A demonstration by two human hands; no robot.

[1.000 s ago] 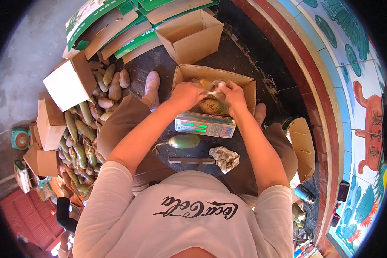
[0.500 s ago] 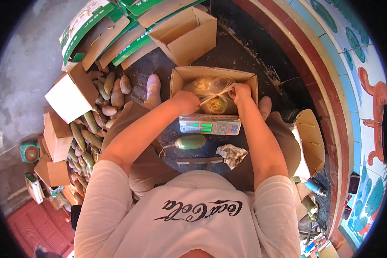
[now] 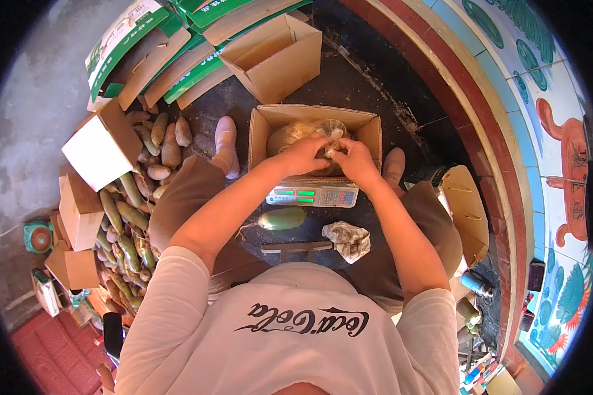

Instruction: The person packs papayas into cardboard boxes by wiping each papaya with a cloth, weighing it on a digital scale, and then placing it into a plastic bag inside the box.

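Observation:
An open cardboard box (image 3: 370, 126) rests on a digital scale (image 3: 311, 195) with green lit displays. Inside it lies a clear plastic bag (image 3: 335, 127) with yellowish-brown contents, partly hidden by my hands. My left hand (image 3: 304, 155) reaches over the bag from the left, its fingers closed on the gathered plastic. Close by, my right hand (image 3: 356, 161) pinches the bunched bag neck from the other side. A green, long-rooted vegetable (image 3: 282, 218) lies just before the scale, with a crumpled cloth or paper (image 3: 347, 241) to its right.
Many long root vegetables (image 3: 130, 217) are heaped on the left beside small cardboard boxes (image 3: 99, 148). Green printed cartons (image 3: 197, 76) and another open box (image 3: 280, 62) stand at the back. A cut carton (image 3: 464, 210) sits by my right knee, and a raised step (image 3: 487, 131) curves along the right.
My hands have come together over the bag, where before they were apart pulling its plastic ends. The bag's neck is now bunched between them. The whole view has shifted slightly.

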